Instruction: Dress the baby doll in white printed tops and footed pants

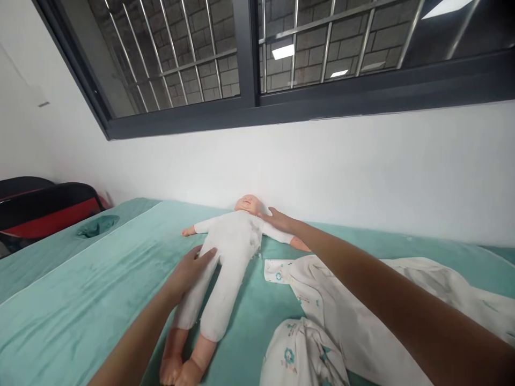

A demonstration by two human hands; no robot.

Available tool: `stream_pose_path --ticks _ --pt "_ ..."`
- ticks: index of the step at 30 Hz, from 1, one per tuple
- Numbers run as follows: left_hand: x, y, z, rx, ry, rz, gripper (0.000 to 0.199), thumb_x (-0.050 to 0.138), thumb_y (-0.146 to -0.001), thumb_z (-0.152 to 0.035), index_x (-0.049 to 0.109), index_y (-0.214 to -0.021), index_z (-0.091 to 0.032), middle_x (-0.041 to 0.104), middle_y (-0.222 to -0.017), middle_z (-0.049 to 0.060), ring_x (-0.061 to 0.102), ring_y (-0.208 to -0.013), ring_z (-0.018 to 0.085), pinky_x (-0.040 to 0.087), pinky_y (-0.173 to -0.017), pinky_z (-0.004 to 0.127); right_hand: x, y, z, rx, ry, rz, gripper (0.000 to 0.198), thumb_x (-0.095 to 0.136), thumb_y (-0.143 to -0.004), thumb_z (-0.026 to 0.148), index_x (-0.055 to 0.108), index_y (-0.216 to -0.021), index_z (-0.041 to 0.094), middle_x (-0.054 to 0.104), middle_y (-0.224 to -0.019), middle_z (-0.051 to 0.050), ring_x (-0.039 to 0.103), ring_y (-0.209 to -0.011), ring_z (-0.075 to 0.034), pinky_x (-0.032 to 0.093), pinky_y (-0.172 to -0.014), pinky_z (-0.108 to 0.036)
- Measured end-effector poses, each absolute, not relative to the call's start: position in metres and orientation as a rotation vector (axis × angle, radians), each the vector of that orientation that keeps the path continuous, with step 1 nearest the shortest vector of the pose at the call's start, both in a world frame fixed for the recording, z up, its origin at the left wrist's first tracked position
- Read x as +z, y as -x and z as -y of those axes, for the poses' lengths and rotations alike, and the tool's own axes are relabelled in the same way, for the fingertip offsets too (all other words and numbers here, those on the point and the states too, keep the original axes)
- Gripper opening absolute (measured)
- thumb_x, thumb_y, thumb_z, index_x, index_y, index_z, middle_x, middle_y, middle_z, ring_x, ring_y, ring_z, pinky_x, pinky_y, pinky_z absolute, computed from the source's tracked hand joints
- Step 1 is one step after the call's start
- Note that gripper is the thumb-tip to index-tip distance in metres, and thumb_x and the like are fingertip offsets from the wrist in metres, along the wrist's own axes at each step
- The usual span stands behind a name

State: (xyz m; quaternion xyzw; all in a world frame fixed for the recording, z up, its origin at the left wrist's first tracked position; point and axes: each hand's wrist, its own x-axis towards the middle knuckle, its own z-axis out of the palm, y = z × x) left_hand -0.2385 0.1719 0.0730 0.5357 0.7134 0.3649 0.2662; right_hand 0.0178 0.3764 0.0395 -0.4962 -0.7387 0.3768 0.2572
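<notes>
A baby doll (231, 236) with a white soft body lies on its back on the teal-covered bed (100, 284). Its head points to the wall, and its bare feet are nearest me. My left hand (193, 272) rests at the doll's hip and upper thigh on the left side, thumb spread from the fingers. Beside the doll's neck and shoulder on the right, my right hand (278, 219) touches it with thumb and fingers apart. White printed baby clothing (317, 279) lies spread under my right forearm, partly hidden by it. A bunched printed cloth (300, 348) sits in front of that.
A white wall (322, 166) rises right behind the doll's head, under a dark-framed barred window (249, 102). At the left, black and red bags or cases (52, 209) stand by the bed's far edge. A hole (97, 226) shows in the bed cover there.
</notes>
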Motion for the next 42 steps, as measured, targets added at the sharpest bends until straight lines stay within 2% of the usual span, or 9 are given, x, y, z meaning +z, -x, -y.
stream_pose_path --ticks 5,10,16,19,23,27,32,37,42 --pt "0.077 0.192 -0.126 0.846 -2.082 -1.978 0.038 0.045 -0.091 -0.052 0.064 -0.107 -0.023 0.064 -0.125 0.01 0.053 -0.123 0.03 0.037 -0.108 0.046 0.023 -0.112 -0.35 0.827 1.615 2.102 0.064 0.029 -0.094 0.066 0.064 -0.094 0.013 0.072 -0.092 -0.016 0.066 -0.085 -0.025 0.047 -0.083 -0.035" --pt "0.067 0.129 -0.068 0.308 -2.223 -1.593 0.038 0.062 -0.079 -0.059 0.067 -0.087 -0.022 0.059 -0.135 0.009 0.04 -0.137 0.033 0.034 -0.112 0.046 0.033 -0.205 -0.294 0.605 1.815 2.222 0.052 0.052 -0.081 0.07 0.06 -0.068 0.02 0.07 -0.085 -0.013 0.063 -0.088 -0.031 0.044 -0.081 -0.039" --pt "0.064 0.091 -0.056 0.285 -2.288 -1.463 0.02 0.064 -0.079 -0.028 0.066 -0.097 -0.019 0.057 -0.135 0.011 0.045 -0.132 0.03 0.038 -0.109 0.044 0.056 -0.247 -0.22 0.5 1.763 2.377 0.025 0.066 -0.079 0.045 0.069 -0.087 0.022 0.071 -0.105 -0.012 0.063 -0.097 -0.031 0.046 -0.083 -0.039" --pt "0.072 0.069 -0.054 0.414 -2.494 -1.353 0.01 0.057 -0.085 -0.023 0.063 -0.093 -0.021 0.044 -0.149 0.007 0.028 -0.145 0.03 0.033 -0.114 0.047 0.072 -0.238 -0.183 0.396 1.595 2.424 0.025 0.056 -0.089 0.035 0.066 -0.108 0.024 0.065 -0.123 -0.011 0.056 -0.116 -0.029 0.04 -0.096 -0.038" --pt "0.087 0.029 -0.051 0.659 -2.83 -1.301 0.008 0.053 -0.09 -0.021 0.061 -0.091 -0.021 0.026 -0.16 0.006 0.016 -0.149 0.032 0.025 -0.116 0.057 0.103 -0.217 -0.124 0.276 1.218 2.573 0.024 0.045 -0.097 0.038 0.063 -0.108 0.026 0.066 -0.11 -0.005 0.06 -0.102 -0.021 0.042 -0.086 -0.031" --pt "0.104 0.004 -0.053 0.709 -3.073 -1.187 0.016 0.051 -0.088 -0.012 0.06 -0.096 -0.023 0.057 -0.133 0.007 0.05 -0.127 0.027 0.037 -0.109 0.053 0.143 -0.215 -0.07 0.156 0.996 2.639 0.022 0.043 -0.098 0.032 0.064 -0.1 0.024 0.065 -0.099 -0.003 0.06 -0.084 -0.017 0.04 -0.071 -0.028" --pt "0.113 -0.002 -0.048 1.061 -2.99 -1.492 0.023 0.042 -0.09 -0.009 0.057 -0.101 -0.023 0.066 -0.1 0.005 0.065 -0.08 0.018 0.047 -0.06 0.028 0.174 -0.238 -0.038 0.391 1.402 2.447 0.025 0.056 -0.09 0.043 0.063 -0.102 0.022 0.068 -0.096 -0.006 0.06 -0.085 -0.022 0.041 -0.069 -0.029" --pt "0.117 -0.034 -0.025 1.871 -2.214 -1.319 0.023 0.048 -0.088 -0.011 0.045 -0.109 -0.022 0.061 -0.112 0.007 0.062 -0.106 0.019 0.052 -0.081 0.029 0.141 -0.237 -0.032 0.818 1.281 2.149 0.041 0.063 -0.083 0.046 0.064 -0.115 0.02 0.069 -0.113 -0.009 0.062 -0.102 -0.028 0.046 -0.089 -0.038" --pt "0.107 -0.053 0.002 1.872 -1.865 -1.196 0.032 0.045 -0.091 -0.014 0.045 -0.121 -0.024 0.054 -0.12 0.008 0.058 -0.111 0.017 0.051 -0.094 0.034 0.081 -0.192 -0.018 1.474 0.92 1.414 0.043 0.052 -0.088 0.054 0.066 -0.115 0.023 0.072 -0.111 -0.007 0.063 -0.109 -0.027 0.048 -0.097 -0.042"
